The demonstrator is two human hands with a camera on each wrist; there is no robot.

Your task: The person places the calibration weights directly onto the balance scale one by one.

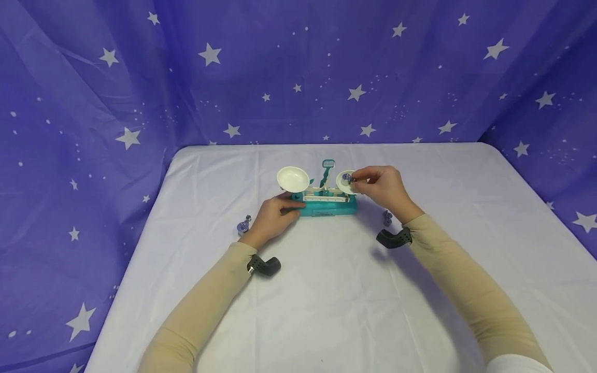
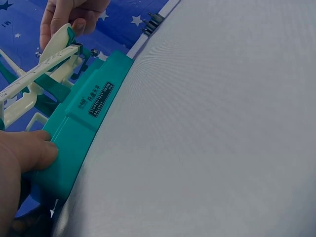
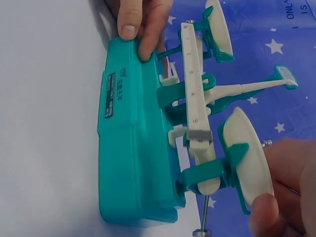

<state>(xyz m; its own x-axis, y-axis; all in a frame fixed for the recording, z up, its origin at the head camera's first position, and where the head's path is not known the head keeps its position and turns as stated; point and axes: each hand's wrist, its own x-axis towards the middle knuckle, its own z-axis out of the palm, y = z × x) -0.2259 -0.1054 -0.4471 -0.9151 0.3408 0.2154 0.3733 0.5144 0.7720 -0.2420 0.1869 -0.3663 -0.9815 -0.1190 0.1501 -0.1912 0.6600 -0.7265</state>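
Observation:
A teal balance scale [image 1: 326,208] with two white pans stands on the table. My left hand [image 1: 275,216] grips the left end of its base, thumb and fingers on the teal body. At the right pan [image 1: 341,187], my right hand [image 1: 384,187] pinches a small metal weight [image 1: 353,180] between thumb and fingertips, largely hidden by them. Another metal weight [image 1: 346,177] sits in that pan. The left pan [image 1: 293,179] holds nothing and shows its whole inside. On the white graduated beam, a metal slider [image 3: 199,137] is near the right end.
Metal weights [image 1: 242,227] stand left of the left hand. Several more weights [image 1: 387,217] are on the table under the right forearm. The white-covered table [image 1: 317,300] meets a purple starry curtain [image 1: 298,62] behind and at the sides.

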